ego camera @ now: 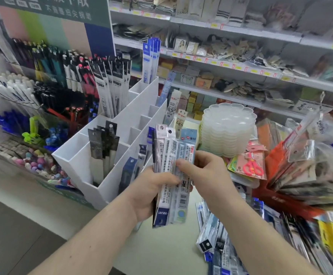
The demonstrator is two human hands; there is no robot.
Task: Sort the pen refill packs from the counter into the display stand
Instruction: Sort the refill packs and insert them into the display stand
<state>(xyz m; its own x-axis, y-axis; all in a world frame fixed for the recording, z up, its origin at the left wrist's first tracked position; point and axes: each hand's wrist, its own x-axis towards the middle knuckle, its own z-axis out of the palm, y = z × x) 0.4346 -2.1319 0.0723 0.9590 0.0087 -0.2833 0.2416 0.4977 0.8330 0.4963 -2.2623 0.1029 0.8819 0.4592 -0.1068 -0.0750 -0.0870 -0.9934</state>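
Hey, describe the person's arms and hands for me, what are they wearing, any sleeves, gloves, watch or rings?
Both forearms are bare as far as the frame shows: no sleeves in view. The left hand and right hand wear no gloves. No watch, bracelet or ring shows on either wrist or on the visible fingers. No markings are visible, though the picture is slightly blurred.
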